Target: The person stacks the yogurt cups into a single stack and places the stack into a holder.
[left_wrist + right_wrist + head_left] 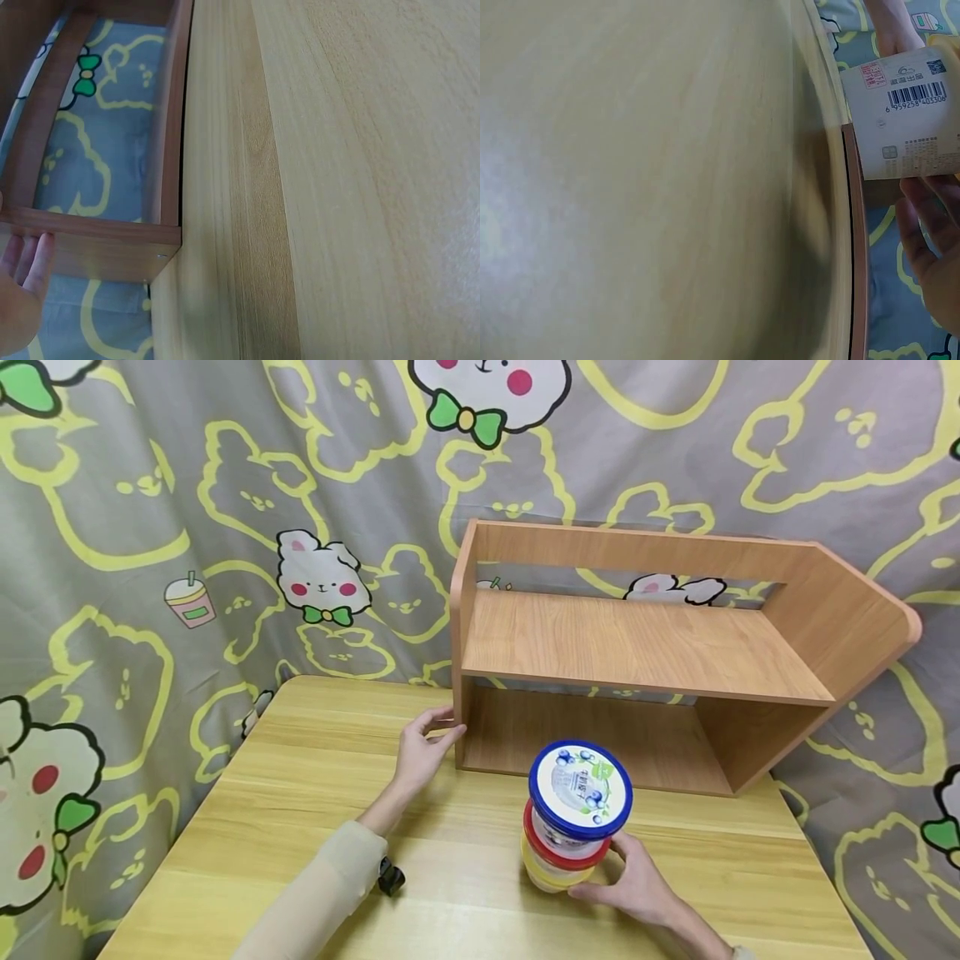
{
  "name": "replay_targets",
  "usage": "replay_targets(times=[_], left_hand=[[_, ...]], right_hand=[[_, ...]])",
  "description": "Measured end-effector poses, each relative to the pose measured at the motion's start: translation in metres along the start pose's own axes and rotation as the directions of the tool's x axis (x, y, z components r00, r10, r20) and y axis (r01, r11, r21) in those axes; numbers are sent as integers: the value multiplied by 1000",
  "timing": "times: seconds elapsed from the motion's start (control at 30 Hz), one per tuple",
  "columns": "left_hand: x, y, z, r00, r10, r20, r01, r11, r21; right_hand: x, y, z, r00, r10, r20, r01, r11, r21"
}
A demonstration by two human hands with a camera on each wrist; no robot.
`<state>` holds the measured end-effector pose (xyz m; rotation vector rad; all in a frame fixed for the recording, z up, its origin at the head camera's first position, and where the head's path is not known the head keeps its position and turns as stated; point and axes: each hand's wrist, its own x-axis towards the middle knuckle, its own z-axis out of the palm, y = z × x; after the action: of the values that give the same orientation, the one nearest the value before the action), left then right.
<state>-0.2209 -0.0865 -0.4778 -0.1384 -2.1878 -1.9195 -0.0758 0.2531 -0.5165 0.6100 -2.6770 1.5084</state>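
A brown wooden two-level shelf (645, 643) stands at the back right of the table. My left hand (422, 752) holds the front edge of its left side panel (97, 251), fingers on the outer face and thumb at the edge. In front of the shelf, my right hand (637, 885) grips a stack of round tubs low on its right side. The top tub has a blue-rimmed lid (581, 789) with blueberry pictures; a red-lidded tub (566, 852) and a yellow-rimmed tub (543, 872) are beneath. A white label with a barcode (916, 94) shows in the right wrist view.
The shelf's upper board (645, 643) and lower compartment (585, 727) face me. Light wooden table (322, 760) extends to the left and front. A grey curtain (247, 527) with yellow bunny outlines hangs behind. A small black device (391, 877) sits by my left wrist.
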Motion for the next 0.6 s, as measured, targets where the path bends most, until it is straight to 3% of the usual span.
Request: replay_targets(times=[0.27, 0.6], left_hand=[[1, -7, -5, 999, 34, 23, -33, 999, -19], [2, -4, -2, 1000, -1, 12, 1, 1000, 0]], right_hand=[[4, -9, -5, 999, -17, -32, 17, 1000, -6], [11, -17, -15, 993, -100, -70, 98, 995, -27]])
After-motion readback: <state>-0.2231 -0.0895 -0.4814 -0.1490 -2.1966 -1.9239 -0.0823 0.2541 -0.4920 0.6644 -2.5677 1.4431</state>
